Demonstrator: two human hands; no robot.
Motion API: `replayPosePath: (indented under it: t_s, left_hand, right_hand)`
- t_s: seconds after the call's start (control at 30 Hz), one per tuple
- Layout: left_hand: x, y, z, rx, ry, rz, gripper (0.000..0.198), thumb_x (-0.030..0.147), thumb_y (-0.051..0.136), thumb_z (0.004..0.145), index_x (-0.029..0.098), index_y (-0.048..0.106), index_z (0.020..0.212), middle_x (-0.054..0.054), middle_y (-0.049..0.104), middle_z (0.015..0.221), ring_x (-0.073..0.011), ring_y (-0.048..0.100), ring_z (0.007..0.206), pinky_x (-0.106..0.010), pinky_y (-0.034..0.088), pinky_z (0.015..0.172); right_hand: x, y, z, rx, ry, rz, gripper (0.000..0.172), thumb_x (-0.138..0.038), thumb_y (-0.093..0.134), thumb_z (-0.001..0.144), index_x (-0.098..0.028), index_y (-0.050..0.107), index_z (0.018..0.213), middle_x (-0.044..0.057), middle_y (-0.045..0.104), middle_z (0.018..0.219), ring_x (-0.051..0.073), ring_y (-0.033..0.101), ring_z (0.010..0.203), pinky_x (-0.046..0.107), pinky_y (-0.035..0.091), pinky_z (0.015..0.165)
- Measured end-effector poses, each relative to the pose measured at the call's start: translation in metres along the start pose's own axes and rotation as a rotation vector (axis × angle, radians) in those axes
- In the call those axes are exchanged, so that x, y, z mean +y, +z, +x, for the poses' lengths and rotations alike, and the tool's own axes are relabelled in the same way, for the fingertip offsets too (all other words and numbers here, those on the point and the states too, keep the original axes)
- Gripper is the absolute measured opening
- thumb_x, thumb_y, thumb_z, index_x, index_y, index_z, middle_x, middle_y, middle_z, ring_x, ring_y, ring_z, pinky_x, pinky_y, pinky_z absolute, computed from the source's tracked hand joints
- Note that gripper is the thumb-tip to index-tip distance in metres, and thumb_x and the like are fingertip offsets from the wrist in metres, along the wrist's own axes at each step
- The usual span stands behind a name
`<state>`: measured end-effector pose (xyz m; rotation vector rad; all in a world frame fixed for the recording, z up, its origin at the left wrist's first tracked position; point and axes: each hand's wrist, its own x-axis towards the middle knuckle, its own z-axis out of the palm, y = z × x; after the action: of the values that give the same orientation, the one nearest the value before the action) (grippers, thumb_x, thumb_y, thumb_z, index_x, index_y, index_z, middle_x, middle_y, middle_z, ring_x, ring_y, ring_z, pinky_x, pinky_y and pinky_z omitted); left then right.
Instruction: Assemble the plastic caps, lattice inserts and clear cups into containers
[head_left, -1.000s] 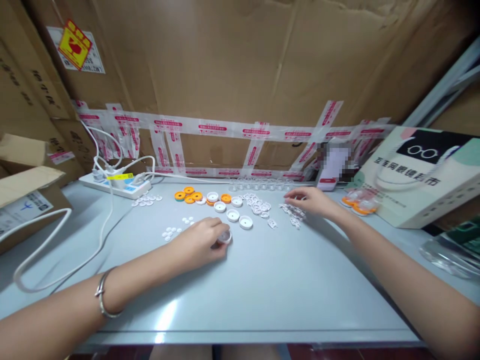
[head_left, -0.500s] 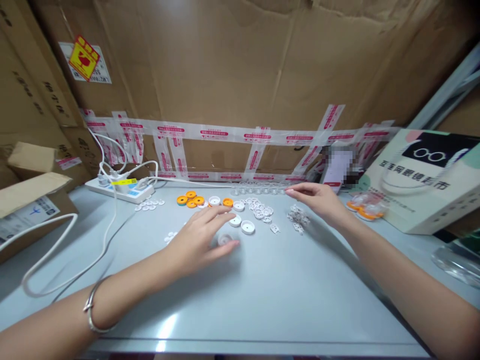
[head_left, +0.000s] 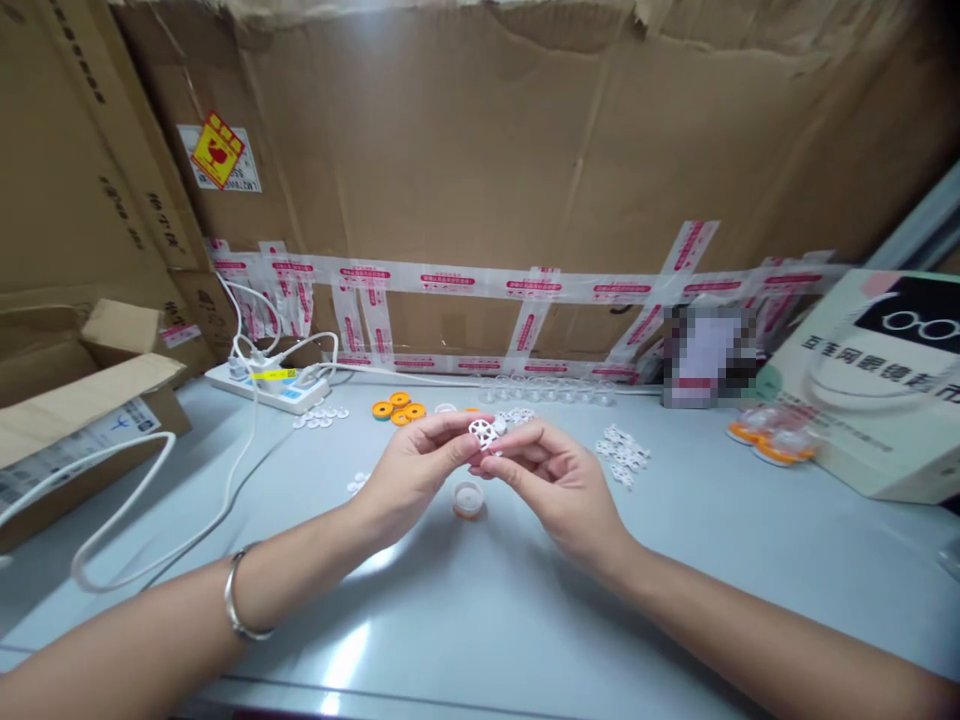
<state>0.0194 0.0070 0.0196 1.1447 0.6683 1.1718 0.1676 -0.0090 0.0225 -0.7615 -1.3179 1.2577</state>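
My left hand (head_left: 417, 466) and my right hand (head_left: 553, 478) meet above the grey table (head_left: 465, 610). Together their fingertips pinch a small white spoked plastic wheel (head_left: 482, 433). Directly below the hands an orange-and-white round cap (head_left: 468, 499) lies on the table. Behind them lie several orange rings (head_left: 399, 408), small white discs (head_left: 321, 417) and a heap of white spoked pieces (head_left: 624, 455). A silver bracelet circles my left wrist.
A white power strip (head_left: 270, 385) with looping white cables sits at the back left beside an open cardboard box (head_left: 75, 420). Taped cardboard forms the back wall. A printed box (head_left: 877, 400) and a bag of orange parts (head_left: 772, 440) stand at the right.
Both hands left the table and came together in the middle, now pinching a white spoked wheel. The cap under my left hand stays on the table. The camera has shifted, moving the scene rightward.
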Motion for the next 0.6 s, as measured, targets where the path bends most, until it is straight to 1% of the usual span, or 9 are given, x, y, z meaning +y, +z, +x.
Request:
replayPosePath:
  t_s: [0.07, 0.17, 0.3, 0.37, 0.43, 0.5, 0.53, 0.57, 0.6]
  left_hand:
    - [-0.002, 0.001, -0.001, -0.014, -0.063, -0.108, 0.021, 0.031, 0.077, 0.064, 0.018, 0.07, 0.078, -0.002, 0.065, 0.08, -0.0123, 0.057, 0.073, -0.025, 0.045, 0.071]
    - [-0.005, 0.001, -0.003, -0.059, -0.149, -0.19, 0.023, 0.033, 0.078, 0.063, 0.017, 0.069, 0.077, -0.002, 0.062, 0.075, -0.0108, 0.054, 0.069, -0.023, 0.044, 0.067]
    - [-0.007, -0.004, -0.004, -0.155, -0.196, -0.184, 0.024, 0.035, 0.075, 0.066, 0.017, 0.067, 0.08, -0.001, 0.058, 0.071, -0.0098, 0.051, 0.063, -0.022, 0.042, 0.06]
    - [-0.004, -0.008, -0.003, -0.129, -0.181, -0.165, 0.025, 0.036, 0.076, 0.064, 0.017, 0.067, 0.078, -0.002, 0.059, 0.073, -0.0118, 0.053, 0.067, -0.023, 0.044, 0.064]
    - [0.002, -0.013, -0.001, -0.049, -0.141, -0.157, 0.026, 0.035, 0.078, 0.062, 0.017, 0.067, 0.077, -0.003, 0.062, 0.079, -0.0135, 0.056, 0.075, -0.024, 0.045, 0.07]
    - [0.008, -0.019, 0.003, 0.033, -0.093, -0.147, 0.023, 0.032, 0.078, 0.063, 0.018, 0.068, 0.078, -0.003, 0.063, 0.083, -0.0131, 0.057, 0.081, -0.023, 0.045, 0.075]
    - [0.011, -0.022, 0.005, 0.061, -0.074, -0.138, 0.022, 0.031, 0.077, 0.063, 0.018, 0.068, 0.078, -0.002, 0.064, 0.083, -0.0123, 0.057, 0.081, -0.022, 0.044, 0.075]
    - [0.013, -0.026, 0.006, 0.078, -0.063, -0.127, 0.021, 0.031, 0.077, 0.064, 0.017, 0.068, 0.078, -0.002, 0.064, 0.082, -0.0114, 0.057, 0.08, -0.021, 0.044, 0.074]
    - [0.014, -0.029, 0.008, 0.085, -0.059, -0.117, 0.021, 0.03, 0.077, 0.064, 0.017, 0.068, 0.077, -0.001, 0.064, 0.081, -0.0106, 0.057, 0.079, -0.02, 0.043, 0.074]
  right_hand:
    - [0.004, 0.0, -0.002, 0.008, -0.022, -0.002, 0.017, -0.023, 0.074, 0.063, -0.02, 0.058, 0.066, -0.003, 0.067, 0.065, 0.011, 0.066, 0.065, 0.025, 0.054, 0.063]
    - [0.01, 0.003, -0.005, -0.029, -0.01, 0.017, 0.014, -0.021, 0.071, 0.066, -0.02, 0.058, 0.065, -0.003, 0.067, 0.064, 0.011, 0.065, 0.063, 0.023, 0.053, 0.058]
    - [0.013, 0.005, -0.009, -0.113, 0.034, 0.075, 0.012, -0.02, 0.07, 0.067, -0.02, 0.058, 0.066, -0.002, 0.069, 0.067, 0.011, 0.066, 0.064, 0.025, 0.053, 0.063]
    - [0.012, -0.001, -0.007, -0.145, 0.017, 0.064, 0.012, -0.022, 0.071, 0.066, -0.021, 0.062, 0.073, 0.0, 0.07, 0.074, 0.013, 0.066, 0.068, 0.028, 0.054, 0.066]
    - [0.011, -0.015, 0.002, -0.072, -0.04, -0.007, 0.017, -0.027, 0.07, 0.068, -0.021, 0.064, 0.082, 0.002, 0.071, 0.08, 0.014, 0.066, 0.07, 0.03, 0.054, 0.068]
    - [0.011, -0.036, 0.019, 0.131, -0.111, -0.194, 0.019, -0.036, 0.061, 0.077, -0.02, 0.062, 0.087, 0.003, 0.07, 0.08, 0.014, 0.065, 0.068, 0.031, 0.052, 0.068]
    - [0.013, -0.047, 0.03, 0.21, -0.155, -0.36, 0.023, -0.038, 0.055, 0.081, -0.018, 0.062, 0.088, 0.004, 0.069, 0.08, 0.014, 0.064, 0.069, 0.031, 0.052, 0.068]
    - [0.015, -0.058, 0.041, 0.199, -0.158, -0.598, 0.026, -0.038, 0.049, 0.084, -0.016, 0.062, 0.091, 0.006, 0.068, 0.083, 0.015, 0.063, 0.074, 0.031, 0.05, 0.07]
    - [0.018, -0.068, 0.053, 0.109, -0.119, -0.865, 0.029, -0.037, 0.044, 0.086, -0.016, 0.062, 0.093, 0.007, 0.067, 0.088, 0.016, 0.062, 0.078, 0.03, 0.049, 0.071]
